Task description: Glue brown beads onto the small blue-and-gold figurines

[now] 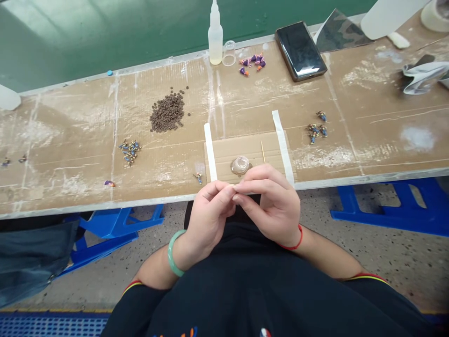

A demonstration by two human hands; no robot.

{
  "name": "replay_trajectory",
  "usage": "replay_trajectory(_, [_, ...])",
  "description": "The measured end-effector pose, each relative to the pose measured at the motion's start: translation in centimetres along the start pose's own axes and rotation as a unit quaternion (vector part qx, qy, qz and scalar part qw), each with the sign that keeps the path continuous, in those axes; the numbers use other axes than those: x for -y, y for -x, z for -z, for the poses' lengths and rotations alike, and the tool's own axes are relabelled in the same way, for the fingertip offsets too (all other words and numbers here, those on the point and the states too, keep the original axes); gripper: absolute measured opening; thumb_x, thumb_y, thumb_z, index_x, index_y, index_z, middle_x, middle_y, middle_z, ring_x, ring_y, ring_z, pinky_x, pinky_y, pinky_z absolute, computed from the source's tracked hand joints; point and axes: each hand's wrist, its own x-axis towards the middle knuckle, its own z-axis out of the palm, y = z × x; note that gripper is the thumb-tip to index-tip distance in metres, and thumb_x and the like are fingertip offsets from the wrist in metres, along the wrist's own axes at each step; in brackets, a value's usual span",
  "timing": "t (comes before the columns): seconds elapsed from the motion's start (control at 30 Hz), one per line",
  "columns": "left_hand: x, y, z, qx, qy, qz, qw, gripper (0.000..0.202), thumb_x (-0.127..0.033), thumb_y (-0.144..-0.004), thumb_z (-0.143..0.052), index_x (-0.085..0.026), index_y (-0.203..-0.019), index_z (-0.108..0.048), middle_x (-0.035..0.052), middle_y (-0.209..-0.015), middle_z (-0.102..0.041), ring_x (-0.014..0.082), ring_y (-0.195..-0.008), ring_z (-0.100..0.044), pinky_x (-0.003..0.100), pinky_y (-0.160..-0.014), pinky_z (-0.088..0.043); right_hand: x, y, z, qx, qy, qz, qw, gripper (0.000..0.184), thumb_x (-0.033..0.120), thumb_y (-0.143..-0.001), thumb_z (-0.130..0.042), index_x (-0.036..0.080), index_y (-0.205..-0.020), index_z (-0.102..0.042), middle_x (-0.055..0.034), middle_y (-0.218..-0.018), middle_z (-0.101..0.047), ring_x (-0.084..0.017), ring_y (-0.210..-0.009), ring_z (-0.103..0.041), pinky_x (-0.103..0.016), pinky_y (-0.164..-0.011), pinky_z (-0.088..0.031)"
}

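Small pale piece [232,188], mostly hidden, sits pinched where the two hands meet, just above the near edge of the bench; what it is cannot be made out. The left hand [207,219] and the right hand [271,202] are together, with the fingertips [227,189] of each closed on it from either side. Both wrists turn inward and the forearms angle up toward the midline, close to the body. (A jade bangle [174,252] circles the left wrist, a red string [293,241] the right.)

For work this fine, a good grip would likely come from the soft pads rather than the nails, with the wrists relaxed and the hands braced against each other so that the piece cannot jump.

Just ahead lies a cardboard square [224,157], held by two white tape strips [210,152]. On it are a translucent blob [240,165] and a toothpick [263,152]. Across the bench [70,126] lie a pile of brown beads [167,112], clusters of small blue figures [129,152], purple-and-orange pieces [251,63], a glue bottle [215,35], a glass cup [229,54] and a phone [300,50].
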Motion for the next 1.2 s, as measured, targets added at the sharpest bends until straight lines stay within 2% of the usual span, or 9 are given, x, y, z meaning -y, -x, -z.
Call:
replay_trajectory(0.2, [-0.1,0.2,0.1,0.037,0.010,-0.027,0.999,0.041,-0.042,-0.073,-0.084,-0.015,-0.060,-0.057,-0.0076,-0.052,-0.038,0.0042,-0.049,-0.032,0.018,-0.048,-0.028,-0.1,0.0,0.2,0.006,-0.037,-0.027,0.999,0.015,0.013,-0.093,-0.069,0.024,-0.103,-0.071,-0.0022,-0.091,-0.063,-0.015,-0.084,-0.061,-0.031,-0.073,-0.054])
replay_trajectory(0.33, [-0.1,0.5,0.2,0.054,0.000,-0.047,0.997,0.033,-0.041,-0.076,-0.083,-0.015,-0.065,-0.065,-0.0071,-0.051,-0.041,0.0048,-0.048,-0.033,0.019,-0.048,-0.028,-0.1,-0.1,0.5,0.013,-0.038,-0.012,0.999,0.015,0.013,-0.094,-0.068,0.023,-0.104,-0.071,-0.0025,-0.090,-0.064,-0.016,-0.084,-0.061,-0.031,-0.072,-0.053])
replay_trajectory(0.53, [0.2,0.7,0.5,0.042,-0.033,-0.084,0.995,0.029,-0.043,-0.077,-0.084,-0.017,-0.072,-0.071,-0.0048,-0.055,-0.051,0.0053,-0.049,-0.036,0.020,-0.047,-0.031,0.0,-0.2,0.7,0.022,-0.026,0.010,0.999,0.017,0.011,-0.093,-0.068,0.022,-0.105,-0.070,-0.0029,-0.091,-0.063,-0.017,-0.085,-0.060,-0.034,-0.076,-0.053])
replay_trajectory(0.73, [-0.1,0.7,0.5,0.063,-0.017,-0.075,0.995,0.032,-0.044,-0.076,-0.084,-0.016,-0.068,-0.069,-0.0055,-0.052,-0.049,0.0049,-0.048,-0.034,0.020,-0.046,-0.031,0.3,-0.6,1.0,0.038,-0.017,0.027,0.999,0.016,0.012,-0.093,-0.067,0.023,-0.104,-0.069,-0.0026,-0.090,-0.063,-0.018,-0.085,-0.059,-0.037,-0.077,-0.053])
replay_trajectory(0.97, [-0.1,0.6,0.6,0.064,-0.022,-0.071,0.995,0.033,-0.043,-0.073,-0.087,-0.017,-0.067,-0.068,-0.0019,-0.062,-0.061,0.0054,-0.051,-0.042,0.019,-0.048,-0.036,0.4,-0.9,1.2,0.054,-0.009,0.044,0.998,0.014,0.013,-0.093,-0.065,0.023,-0.101,-0.067,-0.0018,-0.088,-0.064,-0.018,-0.084,-0.059,-0.038,-0.080,-0.052])
replay_trajectory(1.2, [0.2,0.6,0.8,0.085,-0.009,-0.087,0.993,0.029,-0.041,-0.074,-0.087,-0.018,-0.072,-0.069,-0.0019,-0.066,-0.066,0.0057,-0.053,-0.046,0.020,-0.051,-0.041,0.3,-0.7,0.9,0.063,-0.076,0.003,0.995,0.010,0.013,-0.094,-0.063,0.019,-0.101,-0.068,-0.0025,-0.089,-0.062,-0.016,-0.086,-0.058,-0.035,-0.080,-0.051])
